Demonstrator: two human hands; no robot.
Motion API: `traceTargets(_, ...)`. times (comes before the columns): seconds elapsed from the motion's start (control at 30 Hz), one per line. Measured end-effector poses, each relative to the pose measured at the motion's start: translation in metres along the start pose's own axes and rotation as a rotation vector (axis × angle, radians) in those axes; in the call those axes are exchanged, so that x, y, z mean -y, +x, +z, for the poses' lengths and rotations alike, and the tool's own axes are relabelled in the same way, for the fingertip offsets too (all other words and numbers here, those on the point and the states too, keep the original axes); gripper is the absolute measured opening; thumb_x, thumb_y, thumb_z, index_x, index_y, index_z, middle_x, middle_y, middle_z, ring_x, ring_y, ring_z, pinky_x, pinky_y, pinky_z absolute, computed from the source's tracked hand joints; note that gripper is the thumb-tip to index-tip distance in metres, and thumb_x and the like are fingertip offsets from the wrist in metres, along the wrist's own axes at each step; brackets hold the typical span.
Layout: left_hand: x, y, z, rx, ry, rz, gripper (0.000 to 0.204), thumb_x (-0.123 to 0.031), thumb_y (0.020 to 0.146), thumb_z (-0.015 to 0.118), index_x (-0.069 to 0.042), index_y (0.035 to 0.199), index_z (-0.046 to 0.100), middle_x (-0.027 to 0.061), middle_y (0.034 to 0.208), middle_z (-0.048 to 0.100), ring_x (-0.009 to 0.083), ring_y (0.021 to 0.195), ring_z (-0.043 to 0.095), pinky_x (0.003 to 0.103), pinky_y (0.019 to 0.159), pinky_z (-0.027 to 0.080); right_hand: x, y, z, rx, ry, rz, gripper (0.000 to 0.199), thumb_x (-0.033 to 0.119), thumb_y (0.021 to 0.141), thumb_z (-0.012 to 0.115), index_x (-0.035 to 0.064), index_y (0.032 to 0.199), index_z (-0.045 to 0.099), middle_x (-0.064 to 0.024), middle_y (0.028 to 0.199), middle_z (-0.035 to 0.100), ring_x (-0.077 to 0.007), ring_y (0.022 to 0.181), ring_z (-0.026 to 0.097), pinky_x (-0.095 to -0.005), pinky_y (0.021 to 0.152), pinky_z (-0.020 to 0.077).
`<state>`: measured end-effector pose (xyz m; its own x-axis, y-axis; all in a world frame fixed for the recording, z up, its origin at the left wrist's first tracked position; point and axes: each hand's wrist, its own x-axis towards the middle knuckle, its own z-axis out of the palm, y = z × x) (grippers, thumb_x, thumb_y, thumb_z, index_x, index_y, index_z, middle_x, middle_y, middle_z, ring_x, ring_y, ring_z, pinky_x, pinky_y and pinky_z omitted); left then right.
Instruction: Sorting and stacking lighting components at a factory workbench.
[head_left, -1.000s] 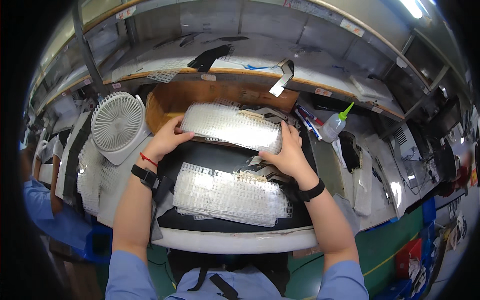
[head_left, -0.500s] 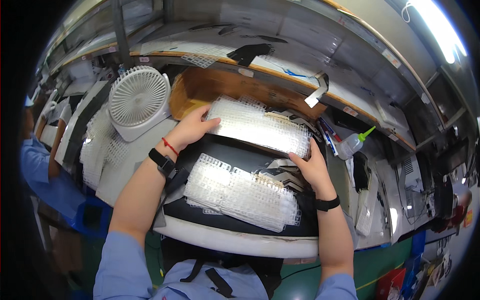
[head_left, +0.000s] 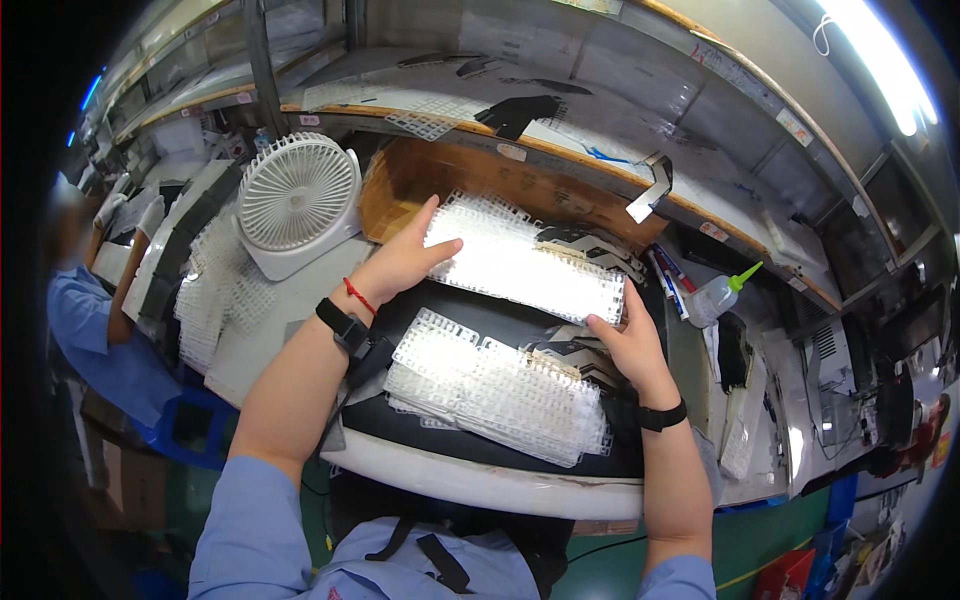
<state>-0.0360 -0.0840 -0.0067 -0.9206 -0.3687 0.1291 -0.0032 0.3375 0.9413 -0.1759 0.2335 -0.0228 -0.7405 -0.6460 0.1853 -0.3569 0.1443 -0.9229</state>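
My left hand (head_left: 412, 256) grips the left end of a stack of translucent keyboard-shaped sheets (head_left: 520, 258) with rows of small square cutouts. At its right end my right hand (head_left: 635, 340) closes on the edge, thumb toward me. Glare whitens the stack's middle. Nearer to me lies a second pile of the same sheets (head_left: 500, 400), its layers slightly fanned, on a black work surface (head_left: 400, 312). Black and silver strips (head_left: 575, 362) stick out beside this pile. Similar dark strips (head_left: 590, 240) lie behind the held stack.
A white fan (head_left: 300, 195) stands at the left, near more perforated sheets (head_left: 220, 290). Behind is an open wooden box (head_left: 400, 185) under a shelf edge (head_left: 470, 130). A green-tipped bottle (head_left: 715, 298) and pens (head_left: 670, 275) are at the right. A co-worker (head_left: 100, 310) works at far left.
The whole scene sits slightly farther right in the picture, as the view has turned a little left. Both hands keep their hold on the stack, which is tilted much as before.
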Motion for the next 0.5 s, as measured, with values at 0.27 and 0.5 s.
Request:
traceTargets(0.27, -0.001, -0.001, -0.002, 0.052, -0.044, 0.031, 0.082, -0.025, 0.091, 0.062, 0.002, 0.151, 0.012, 0.0248, 0.155, 0.017, 0.0300, 0.146, 0.016, 0.036, 0.117, 0.015, -0.005, 0.000, 0.001, -0.036, 0.068, -0.015, 0.080, 0.002, 0.083, 0.070, -0.0068, 0.146, 0.023, -0.0195, 0.135, 0.048, -0.0209, 0.117, 0.054, -0.0303, 0.092, 0.0494)
traceTargets(0.5, -0.005, -0.003, -0.001, -0.009, -0.004, -0.044, 0.074, -0.023, 0.092, 0.062, 0.000, 0.149, 0.021, 0.0214, 0.150, 0.032, 0.0280, 0.139, 0.031, 0.035, 0.113, 0.025, 0.000, -0.002, 0.005, -0.054, 0.016, 0.038, 0.079, 0.003, 0.082, 0.071, -0.0072, 0.145, 0.025, -0.0202, 0.134, 0.050, -0.0215, 0.116, 0.055, -0.0307, 0.093, 0.0494)
